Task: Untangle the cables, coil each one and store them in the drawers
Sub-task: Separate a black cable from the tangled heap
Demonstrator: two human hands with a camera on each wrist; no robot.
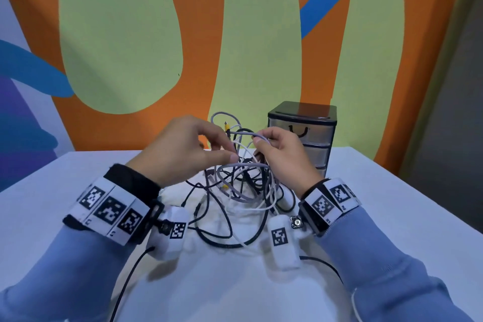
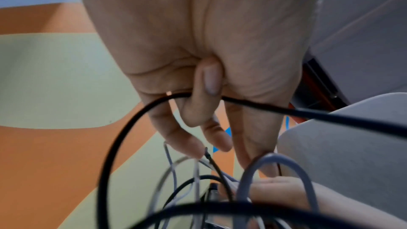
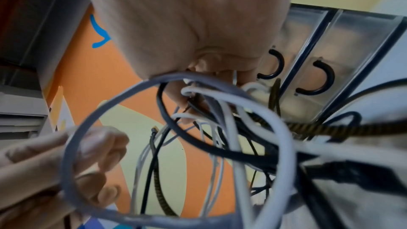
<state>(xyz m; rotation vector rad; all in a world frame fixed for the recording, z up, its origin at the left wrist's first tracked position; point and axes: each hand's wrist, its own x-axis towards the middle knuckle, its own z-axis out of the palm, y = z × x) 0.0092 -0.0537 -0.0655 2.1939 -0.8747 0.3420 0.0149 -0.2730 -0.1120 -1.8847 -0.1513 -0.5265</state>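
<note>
wristband markers [image 1: 111, 210] seemingly coded squares, no words

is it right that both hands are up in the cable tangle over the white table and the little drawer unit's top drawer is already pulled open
Not quite. Both the left hand and right hand are working the cable tangle above the white table, but the drawer unit has all its drawers shut. The head view shows the fronts flush, and the right wrist view agrees.

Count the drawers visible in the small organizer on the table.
3: top drawer, with a black handle, middle drawer beneath it, and bottom drawer, mostly hidden behind the right hand. All are shut; a lower one could be hidden.
</note>
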